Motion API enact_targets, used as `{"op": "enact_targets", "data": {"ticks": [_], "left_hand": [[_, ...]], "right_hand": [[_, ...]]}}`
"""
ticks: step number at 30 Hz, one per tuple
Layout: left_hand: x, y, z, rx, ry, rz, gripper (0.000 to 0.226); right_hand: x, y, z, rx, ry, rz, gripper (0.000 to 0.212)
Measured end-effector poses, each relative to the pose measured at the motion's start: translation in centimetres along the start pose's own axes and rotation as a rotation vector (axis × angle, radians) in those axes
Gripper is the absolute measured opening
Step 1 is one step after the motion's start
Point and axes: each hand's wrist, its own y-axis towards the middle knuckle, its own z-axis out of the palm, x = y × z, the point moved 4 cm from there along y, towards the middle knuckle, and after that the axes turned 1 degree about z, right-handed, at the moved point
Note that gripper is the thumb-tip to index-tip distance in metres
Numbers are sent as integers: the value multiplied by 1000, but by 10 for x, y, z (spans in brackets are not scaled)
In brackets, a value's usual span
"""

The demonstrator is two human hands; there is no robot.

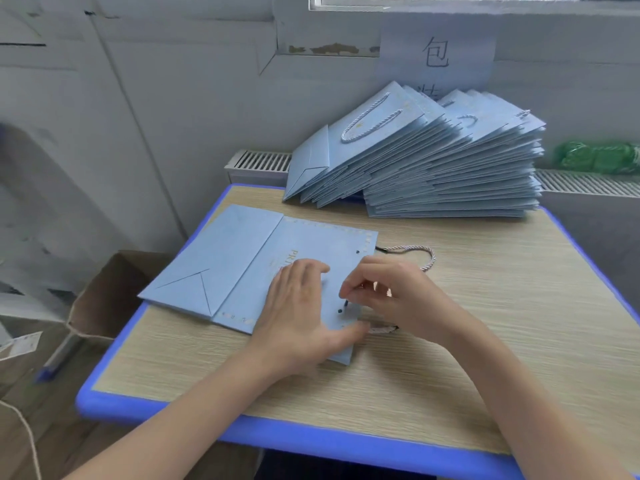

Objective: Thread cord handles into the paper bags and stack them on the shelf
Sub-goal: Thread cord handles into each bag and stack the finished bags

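- Lettering on the flat paper bag (242,258) is half covered by the left hand (298,306), so only "PR" in gold can be read; the sign (437,57) taped to the wall is partly hidden behind the stack of bags (433,157), with one full character showing
- Cord handle (420,255) loops out past the bag's right edge onto the counter (485,341); most of its length runs behind the right hand (391,296), and one dark-tipped end pokes out below that hand near the left thumb
- Right hand fingers are curled in a pinch on a dark cord tip just above the lower punched hole of the bag; whether the tip has entered the hole is too small to tell
- Left hand lies flat with fingers spread, pressing the bag down, thumb stretched toward the bag's right edge
- Counter is pale wood grain with a blue rim, and the flat bag lies on its left half with its folded base pointing left
- Stack of blue bags sits at the counter's far side, fanned and leaning, the top one with its cord already fitted
- White radiator grille (263,161) runs along the grey wall behind the stack, with a green bundle (599,157) resting on it at the right, cut off by the picture's edge
- Open cardboard box (104,299) stands on the floor left of the counter; its contents are out of sight
- Window frame (450,3) is cut off at the top
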Motion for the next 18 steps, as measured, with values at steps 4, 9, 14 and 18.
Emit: {"op": "enact_targets", "data": {"ticks": [4, 9, 14, 18], "left_hand": [[0, -1, 0, -1, -4, 12, 96], [0, -1, 0, -11, -31, 15, 95], [-1, -1, -2, -10, -64, 8, 94], [-1, -1, -3, -35, -142, -9, 81]], "right_hand": [[4, 4, 7, 46, -93, -71, 11], [7, 8, 17, 75, -84, 4, 12], [8, 7, 18, 79, -81, 32, 10], [9, 7, 18, 69, -126, 40, 9]]}}
